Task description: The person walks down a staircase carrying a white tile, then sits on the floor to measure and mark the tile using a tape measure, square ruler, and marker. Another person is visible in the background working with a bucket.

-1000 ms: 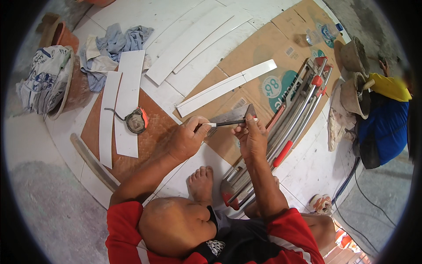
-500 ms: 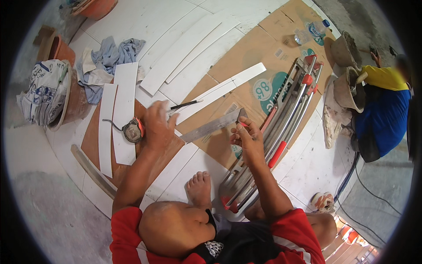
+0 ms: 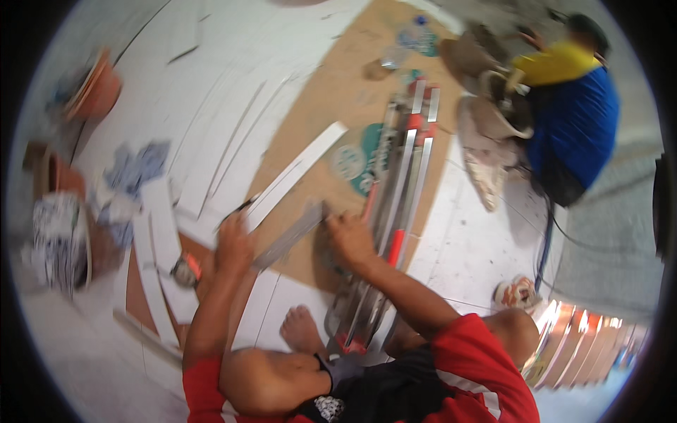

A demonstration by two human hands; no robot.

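My left hand [image 3: 236,243], somewhat blurred, is closed at the near end of a slim black pen [image 3: 248,202]. This pen lies along the left edge of a narrow white tile strip [image 3: 296,173] on the cardboard. To the right, my right hand [image 3: 349,240] has its fingers bent together at the far end of a steel try square [image 3: 290,236], whose blade slants across the cardboard. A tape measure [image 3: 187,270] with orange on its case lies left of my left hand, beside white tile strips [image 3: 161,218]. A tile cutter [image 3: 398,190] with chrome rails and red parts stands right of my right hand.
Brown cardboard [image 3: 303,106] covers the tiled floor. Plastic bottles [image 3: 416,35] and mortar buckets [image 3: 493,116] stand at the far right, near a crouching person [image 3: 575,120] in blue and yellow. Rags [image 3: 137,169], a filled sack [image 3: 60,236] and orange tubs [image 3: 99,88] sit left.
The view has swung. My left hand, spread above the pen before, has come down to its end with fingers closed. My right hand has lowered onto the square's end.
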